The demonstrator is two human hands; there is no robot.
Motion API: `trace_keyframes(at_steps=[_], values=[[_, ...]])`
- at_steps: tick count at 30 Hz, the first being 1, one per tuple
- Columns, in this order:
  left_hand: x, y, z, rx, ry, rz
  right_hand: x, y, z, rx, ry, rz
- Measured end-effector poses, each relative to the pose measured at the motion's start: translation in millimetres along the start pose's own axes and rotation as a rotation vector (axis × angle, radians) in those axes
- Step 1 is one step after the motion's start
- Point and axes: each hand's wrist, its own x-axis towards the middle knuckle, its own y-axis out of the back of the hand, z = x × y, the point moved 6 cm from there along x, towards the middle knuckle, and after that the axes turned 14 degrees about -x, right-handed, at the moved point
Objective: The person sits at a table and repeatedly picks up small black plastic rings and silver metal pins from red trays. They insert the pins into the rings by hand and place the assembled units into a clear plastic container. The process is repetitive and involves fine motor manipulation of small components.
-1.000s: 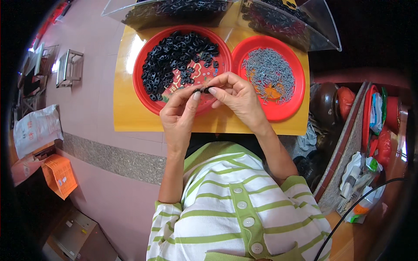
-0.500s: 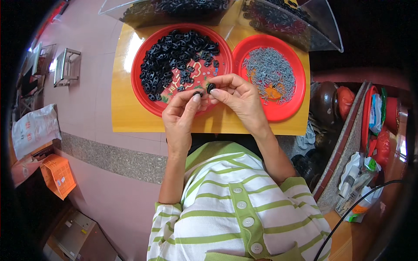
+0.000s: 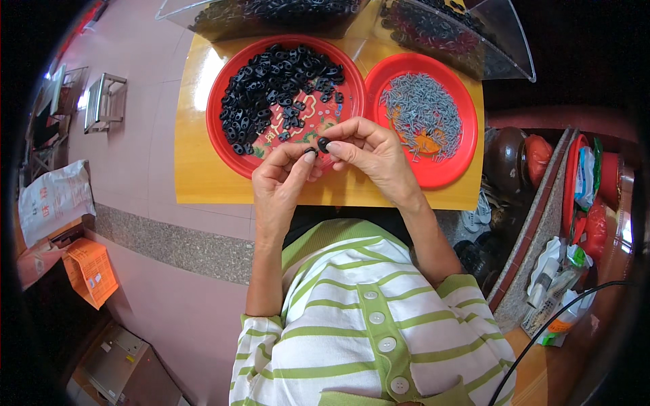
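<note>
Both my hands meet over the near edge of a red tray (image 3: 352, 108), fingertips pinched. Between the thumb and fingers of my left hand (image 3: 279, 177) is a small black plastic piece (image 3: 311, 150), mostly covered by the fingers. My right hand (image 3: 374, 161) grips a rounded black plastic piece (image 3: 323, 144) close beside it; I cannot tell whether the two touch. Many loose black two-holed plastic parts (image 3: 254, 98) are heaped in the tray. To its right, a smaller red plate (image 3: 466, 139) carries a pile of small grey screws (image 3: 423, 108).
Two clear bins, one at the back (image 3: 284, 17) and one at the back right (image 3: 450, 37), hold more dark parts. The trays stand on a yellow wooden table (image 3: 193, 183). A metal stool (image 3: 101, 101) is far left; a black cable (image 3: 542, 328) curves at the lower right.
The right hand's piece has moved slightly down and left, toward the left hand's piece. Both hands keep their pinch. The trays appear shifted slightly in the view.
</note>
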Motion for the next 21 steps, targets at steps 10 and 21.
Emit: trace_keyframes(at_steps=[10, 21], values=[[-2, -1, 5, 0.013, 0.056, 0.01, 0, -1, -5, -0.052, 0.026, 0.015], [1, 2, 1, -0.004, 0.031, 0.016, 1, -1, -14, -0.293, 0.179, 0.108]])
